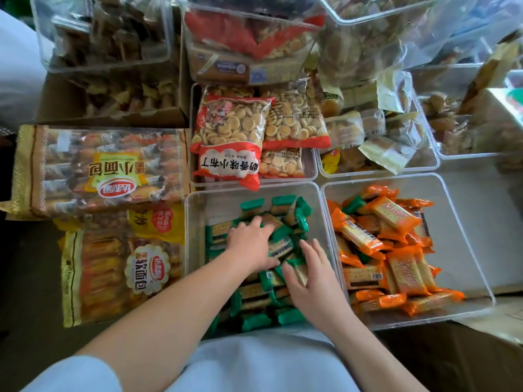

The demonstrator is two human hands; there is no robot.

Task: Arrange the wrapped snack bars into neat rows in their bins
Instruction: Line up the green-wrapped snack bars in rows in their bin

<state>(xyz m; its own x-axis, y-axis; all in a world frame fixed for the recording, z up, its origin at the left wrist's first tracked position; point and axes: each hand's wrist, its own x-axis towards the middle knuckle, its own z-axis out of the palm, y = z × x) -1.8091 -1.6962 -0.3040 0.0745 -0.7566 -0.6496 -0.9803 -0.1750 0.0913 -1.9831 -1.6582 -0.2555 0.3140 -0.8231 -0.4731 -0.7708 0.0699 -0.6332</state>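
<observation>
A clear plastic bin (195,222) in front of me holds a loose heap of green-wrapped snack bars (283,233). My left hand (250,244) lies flat on the heap's middle, fingers spread over the bars. My right hand (314,281) reaches in beside it at the bin's right side, fingers straight and touching a green bar near the heap's centre. A second clear bin (464,222) to the right holds a jumble of orange-wrapped bars (396,250), with one green bar (353,205) lying among them at the back left.
Bags of small round biscuits (232,137) fill the bin behind the green bars. Two large bread packs (104,171) lie stacked at the left. More clear bins and a cardboard box (113,89) of wrapped snacks crowd the back and right.
</observation>
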